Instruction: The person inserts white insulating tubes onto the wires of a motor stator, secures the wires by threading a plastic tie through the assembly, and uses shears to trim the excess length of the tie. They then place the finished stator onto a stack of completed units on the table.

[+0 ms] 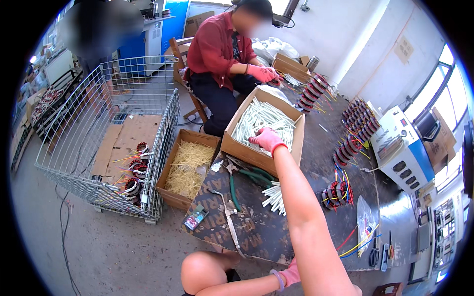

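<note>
We saw the right hand (267,138), in a pink glove, reaching into the cardboard box (237,144) at the far edge of the bench (256,232). Its fingers were curled down onto the white tubes (256,117) that filled the box, though we could not tell whether they had pinched one. The left hand (290,273), also gloved in pink, lay low at the near edge of the bench; it was mostly hidden behind the right forearm, so we could not tell if it was spread or closed.

A small bundle of loose white tubes (274,196) lay on the bench beside green-handled pliers (236,193). Wound coils with coloured wires (337,192) sat to the right. Across the bench, a seated person in a red shirt (217,47) worked with pink gloves. A wire cage (111,133) stood on the floor to the left, next to a box of straw-coloured strips (186,167).
</note>
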`<state>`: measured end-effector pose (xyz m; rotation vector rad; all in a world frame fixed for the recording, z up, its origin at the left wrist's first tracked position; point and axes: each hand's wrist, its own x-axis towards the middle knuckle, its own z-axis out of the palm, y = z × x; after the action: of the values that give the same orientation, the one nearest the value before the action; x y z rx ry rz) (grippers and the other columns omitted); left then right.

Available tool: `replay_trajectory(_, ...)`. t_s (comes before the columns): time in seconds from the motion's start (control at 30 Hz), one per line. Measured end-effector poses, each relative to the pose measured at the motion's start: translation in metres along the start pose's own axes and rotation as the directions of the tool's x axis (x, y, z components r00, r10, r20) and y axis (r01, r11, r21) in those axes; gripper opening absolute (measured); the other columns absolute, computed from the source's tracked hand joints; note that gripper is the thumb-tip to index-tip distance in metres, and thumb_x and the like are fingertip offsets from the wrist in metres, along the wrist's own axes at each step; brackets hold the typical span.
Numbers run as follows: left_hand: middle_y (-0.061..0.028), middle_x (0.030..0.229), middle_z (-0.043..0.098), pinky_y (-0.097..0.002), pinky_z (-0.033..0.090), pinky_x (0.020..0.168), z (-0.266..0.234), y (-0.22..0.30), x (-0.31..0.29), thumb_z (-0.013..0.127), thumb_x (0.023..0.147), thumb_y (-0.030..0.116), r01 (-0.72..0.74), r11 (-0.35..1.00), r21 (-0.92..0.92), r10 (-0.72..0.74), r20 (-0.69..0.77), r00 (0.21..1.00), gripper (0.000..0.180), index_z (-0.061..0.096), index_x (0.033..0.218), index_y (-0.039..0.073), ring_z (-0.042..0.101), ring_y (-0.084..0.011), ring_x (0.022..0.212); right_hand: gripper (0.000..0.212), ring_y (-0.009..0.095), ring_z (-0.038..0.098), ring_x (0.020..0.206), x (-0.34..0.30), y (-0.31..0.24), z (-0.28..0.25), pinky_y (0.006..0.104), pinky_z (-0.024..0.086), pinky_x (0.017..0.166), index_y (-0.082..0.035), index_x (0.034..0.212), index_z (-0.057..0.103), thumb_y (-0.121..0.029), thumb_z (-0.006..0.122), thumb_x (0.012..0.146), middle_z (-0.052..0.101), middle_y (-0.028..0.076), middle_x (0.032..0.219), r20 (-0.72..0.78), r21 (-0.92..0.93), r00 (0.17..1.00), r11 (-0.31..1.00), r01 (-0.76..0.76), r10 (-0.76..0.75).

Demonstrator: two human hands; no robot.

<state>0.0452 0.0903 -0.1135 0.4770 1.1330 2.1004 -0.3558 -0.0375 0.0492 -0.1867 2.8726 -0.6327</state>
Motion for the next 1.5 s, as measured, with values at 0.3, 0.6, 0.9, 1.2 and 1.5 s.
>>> replay_trajectory(0.3,-0.0136,0.14,0.05,-0.0383,0.033,0.11,0.003,0.01,0.003,0.061,0.095,0.035,-0.008,0.999,0.038,0.007,0.013,1.0,0.053,0.048,0.138,0.007,0.043,-0.0268,0.131,0.026,0.019,0.069,0.07,0.001,0.024,-0.014,0.0327,0.055,0.065,-0.002,0.099,0.067,-0.022,0.074,0.083,0.071,0.012,0.086,0.029,0.437,0.995,0.894,-0.095,0.092)
replay_trajectory(0.6,-0.0129,0.141,0.05,-0.0384,0.032,0.111,-0.001,0.012,0.004,0.06,0.095,0.035,-0.009,0.996,0.085,0.007,0.029,1.0,0.052,0.048,0.138,0.007,0.042,-0.0261,0.132,0.028,0.016,0.067,0.067,0.001,0.023,-0.013,0.0291,0.054,0.062,0.0,0.098,0.067,-0.019,0.078,0.081,0.07,0.01,0.085,0.084,0.499,0.995,0.863,-0.08,0.043)
replay_trajectory(0.9,-0.0122,0.142,0.049,-0.0385,0.031,0.112,-0.003,0.005,-0.01,0.059,0.096,0.035,0.02,0.992,0.121,-0.025,0.045,0.999,0.052,0.047,0.138,0.008,0.042,-0.0253,0.133,0.058,0.033,0.07,0.1,-0.013,-0.027,0.006,0.0395,0.053,0.089,0.001,0.104,0.072,-0.047,0.078,0.072,0.073,0.019,0.102,-0.132,-0.26,0.991,0.964,-0.053,0.019)
replay_trajectory(1.2,-0.0114,0.143,0.049,-0.0386,0.03,0.112,0.0,-0.001,-0.015,0.058,0.096,0.035,0.02,0.988,0.154,-0.031,0.07,0.997,0.051,0.046,0.139,0.008,0.041,-0.0246,0.134,0.048,0.034,0.066,0.111,-0.019,-0.016,0.002,0.0408,0.053,0.094,-0.002,0.113,0.071,-0.033,0.07,0.077,0.068,0.02,0.119,-0.134,-0.113,0.984,0.984,-0.135,0.12)
replay_trajectory(1.5,-0.0107,0.143,0.048,-0.0387,0.028,0.113,-0.004,0.002,-0.021,0.057,0.097,0.035,0.006,0.973,0.23,-0.022,0.068,0.997,0.051,0.046,0.139,0.008,0.04,-0.0239,0.135,0.051,0.034,0.065,0.113,-0.015,-0.02,0.003,0.0401,0.053,0.095,-0.001,0.115,0.07,-0.036,0.069,0.078,0.066,0.022,0.121,-0.076,-0.113,0.992,0.987,-0.111,0.103)
